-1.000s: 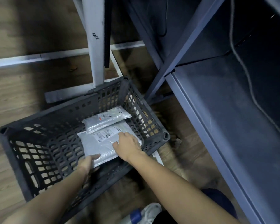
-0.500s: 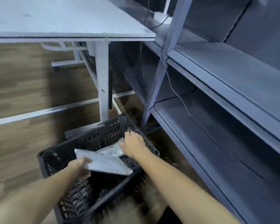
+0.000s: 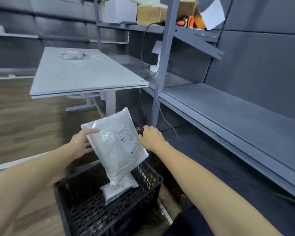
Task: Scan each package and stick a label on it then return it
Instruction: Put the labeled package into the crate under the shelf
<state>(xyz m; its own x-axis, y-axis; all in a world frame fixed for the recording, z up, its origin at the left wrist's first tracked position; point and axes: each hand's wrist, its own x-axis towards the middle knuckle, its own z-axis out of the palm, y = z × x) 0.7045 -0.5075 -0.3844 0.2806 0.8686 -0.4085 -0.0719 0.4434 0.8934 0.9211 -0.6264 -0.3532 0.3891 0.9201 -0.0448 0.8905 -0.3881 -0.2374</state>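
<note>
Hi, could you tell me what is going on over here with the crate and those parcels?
A person is lifting a large grey package out of a black crate on the floor. The left hand grips its upper left edge, while the right hand is by its right edge, fingers loosely curled, apparently not holding it. A smaller package lies in the crate. A white table stands behind.

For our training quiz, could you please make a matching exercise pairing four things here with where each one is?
Things:
1. large grey package
2. small grey package
3. cardboard box
4. black crate

Places:
A. on the top shelf
B. on the floor
C. lying in the crate
D. held up by the left hand

Pairs: 1-D, 2-C, 3-A, 4-B
</note>
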